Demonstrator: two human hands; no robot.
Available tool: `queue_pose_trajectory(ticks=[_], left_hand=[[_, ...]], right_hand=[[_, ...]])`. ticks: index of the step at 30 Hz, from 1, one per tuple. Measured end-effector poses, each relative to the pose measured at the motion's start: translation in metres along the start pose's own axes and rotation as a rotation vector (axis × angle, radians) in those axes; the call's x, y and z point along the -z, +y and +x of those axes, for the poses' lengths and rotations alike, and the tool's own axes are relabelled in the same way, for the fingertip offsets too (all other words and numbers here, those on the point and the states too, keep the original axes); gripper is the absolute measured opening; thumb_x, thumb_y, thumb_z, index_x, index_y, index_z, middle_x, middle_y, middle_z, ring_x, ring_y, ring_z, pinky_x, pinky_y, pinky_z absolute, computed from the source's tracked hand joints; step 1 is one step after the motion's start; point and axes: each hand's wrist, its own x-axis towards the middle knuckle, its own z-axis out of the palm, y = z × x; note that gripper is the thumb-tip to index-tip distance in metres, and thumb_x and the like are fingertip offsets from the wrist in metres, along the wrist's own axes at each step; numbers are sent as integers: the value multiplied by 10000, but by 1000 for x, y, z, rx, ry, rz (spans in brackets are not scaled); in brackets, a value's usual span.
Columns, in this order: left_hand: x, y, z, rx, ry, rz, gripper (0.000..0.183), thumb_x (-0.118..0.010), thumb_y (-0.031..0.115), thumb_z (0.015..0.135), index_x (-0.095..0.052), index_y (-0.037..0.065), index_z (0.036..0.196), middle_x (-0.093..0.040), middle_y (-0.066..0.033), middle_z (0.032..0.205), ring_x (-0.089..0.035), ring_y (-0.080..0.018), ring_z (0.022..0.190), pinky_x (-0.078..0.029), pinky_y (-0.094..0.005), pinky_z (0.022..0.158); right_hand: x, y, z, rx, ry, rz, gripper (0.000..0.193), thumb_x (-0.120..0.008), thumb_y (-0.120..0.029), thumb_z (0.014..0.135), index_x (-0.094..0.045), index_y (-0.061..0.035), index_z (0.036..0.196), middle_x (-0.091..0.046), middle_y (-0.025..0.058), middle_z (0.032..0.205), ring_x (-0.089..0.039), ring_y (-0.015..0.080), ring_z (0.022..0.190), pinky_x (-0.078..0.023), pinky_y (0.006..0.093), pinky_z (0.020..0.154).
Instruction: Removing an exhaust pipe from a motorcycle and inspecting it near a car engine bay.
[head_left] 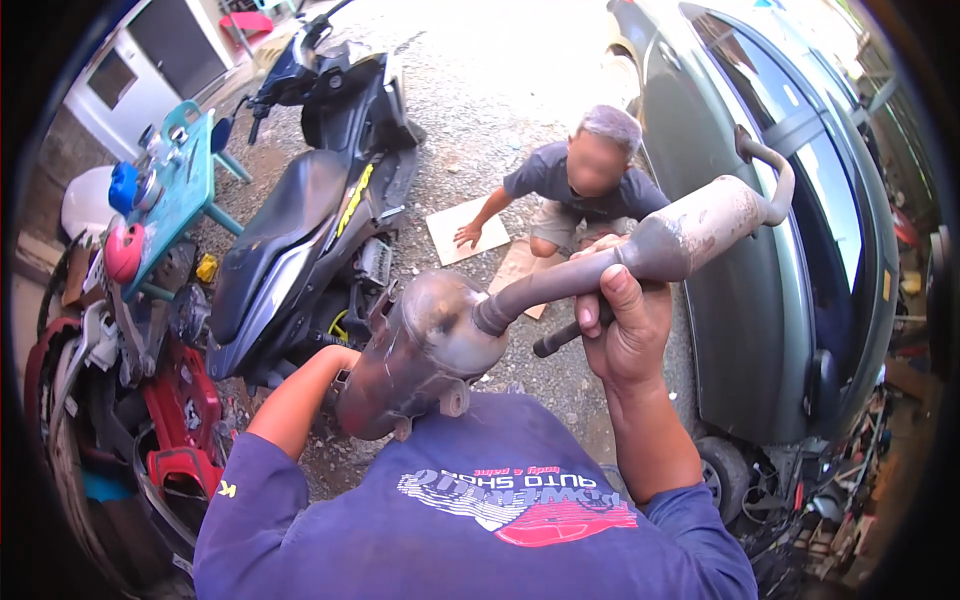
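Note:
A scooter exhaust [435,335] is held up across my chest, its fat, scorched muffler can at the left. From there a bent pipe runs up right through a second, pale, worn chamber [705,225] to a thin curved end with a flange. My right hand [630,330] closes round the pipe, thumb on the near side. Beneath that hand a short dark rod [560,340] pokes out; whether it belongs to the exhaust I cannot tell. My left hand [347,360] goes behind the muffler can and holds it there; its fingers are hidden.
Another person [595,180] crouches ahead, one hand by a flat board [465,230] on gravel. A dark scooter [300,230] stands at left, near a teal table [180,190] with things on it. Red plastic panels [185,420] and scrap lie lower left. A grey-green car [740,330] flanks the right.

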Motion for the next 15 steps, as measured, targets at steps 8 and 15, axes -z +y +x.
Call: queue_pose_trajectory(ticks=[8, 15], left_hand=[[-62, 1, 40, 109, -356, 48, 360, -711, 154, 908, -664, 55, 1251, -707, -112, 933, -699, -305, 843, -548, -461, 780], [-127, 16, 62, 214, -568, 101, 371, -723, 148, 903, -665, 50, 1256, -715, -111, 962, -705, -294, 867, -555, -456, 806]], right_hand=[[93, -47, -61, 118, 316, 0, 355, -821, -181, 911, -608, 26, 1105, -655, 109, 965, -585, 97, 594, -415, 211, 453], [151, -85, -106, 199, 358, -32, 378, -810, -194, 929, -571, -24, 1167, -670, 117, 937, -613, 103, 636, -420, 206, 469]])
